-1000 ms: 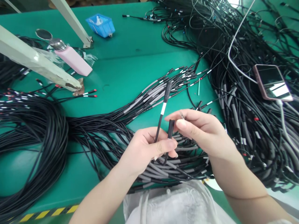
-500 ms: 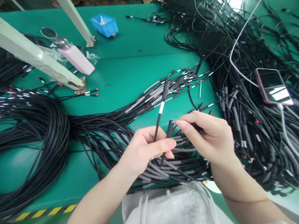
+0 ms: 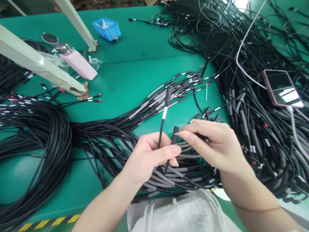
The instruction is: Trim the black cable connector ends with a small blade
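Observation:
Two black cable ends are pinched in my left hand [image 3: 152, 154]. One is a ribbed cable connector [image 3: 168, 95] with a white label [image 3: 164, 112], standing upright above the fingers. Beside it rises a thicker, smooth black cable connector [image 3: 175, 134], held between thumb and fingers. My right hand [image 3: 214, 143] is closed, thumb against forefinger, with a thin, pale pointed piece [image 3: 178, 132] at the fingertips, touching or very near the side of the smooth connector. What that piece is cannot be made out. Below the hands lie cables with grey ribbed sleeves [image 3: 166, 180].
A bundle of black cables [image 3: 96, 127] runs across the green table [image 3: 135, 64]. A large cable heap [image 3: 253, 129] fills the right side, with a phone [image 3: 281, 88] on top. Metal posts [image 3: 45, 64], a pink bottle [image 3: 78, 64] and a blue bin [image 3: 106, 29] stand farther back.
The pale piece in my right fingers has moved from the top of the smooth connector down to its side. My left hand keeps its grip; the view has shifted slightly.

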The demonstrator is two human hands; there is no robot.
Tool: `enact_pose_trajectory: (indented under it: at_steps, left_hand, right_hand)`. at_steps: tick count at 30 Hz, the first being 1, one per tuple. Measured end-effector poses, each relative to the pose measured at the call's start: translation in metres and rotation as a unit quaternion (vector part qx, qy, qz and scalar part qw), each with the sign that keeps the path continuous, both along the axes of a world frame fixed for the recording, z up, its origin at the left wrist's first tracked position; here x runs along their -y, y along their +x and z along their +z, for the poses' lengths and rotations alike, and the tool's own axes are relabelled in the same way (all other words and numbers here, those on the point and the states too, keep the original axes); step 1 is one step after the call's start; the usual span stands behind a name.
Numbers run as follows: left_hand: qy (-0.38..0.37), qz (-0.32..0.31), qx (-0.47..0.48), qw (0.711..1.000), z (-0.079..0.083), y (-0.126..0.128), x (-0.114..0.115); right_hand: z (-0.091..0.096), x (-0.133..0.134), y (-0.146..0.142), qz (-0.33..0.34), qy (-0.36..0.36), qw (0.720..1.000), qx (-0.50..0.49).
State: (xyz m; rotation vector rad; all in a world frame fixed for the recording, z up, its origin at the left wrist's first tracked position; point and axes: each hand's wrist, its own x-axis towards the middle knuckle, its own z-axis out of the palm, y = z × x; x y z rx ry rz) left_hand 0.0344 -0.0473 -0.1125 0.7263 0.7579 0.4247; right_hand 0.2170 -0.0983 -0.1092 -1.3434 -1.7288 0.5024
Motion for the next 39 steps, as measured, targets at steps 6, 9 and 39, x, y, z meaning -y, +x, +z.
enact_pose_trajectory:
  at_steps: [6,9,39]
  left_hand:
    - [-0.004,0.004,-0.002,1.000,0.0010,0.0011,0.0000]
    - [-0.003,0.002,-0.004,1.000,0.0011,0.0015,-0.0006]
    - [0.011,0.000,-0.016,1.000,0.0038,0.0000,0.0009]
  right_hand:
    - [0.0007,0.0002,-0.0009,-0.011,0.013,1.000,0.003]
    - [-0.0009,0.0004,-0.0016,-0.009,0.014,1.000,-0.001]
    - [-0.0032,-0.0015,-0.0050,-0.045,0.041,0.998,0.004]
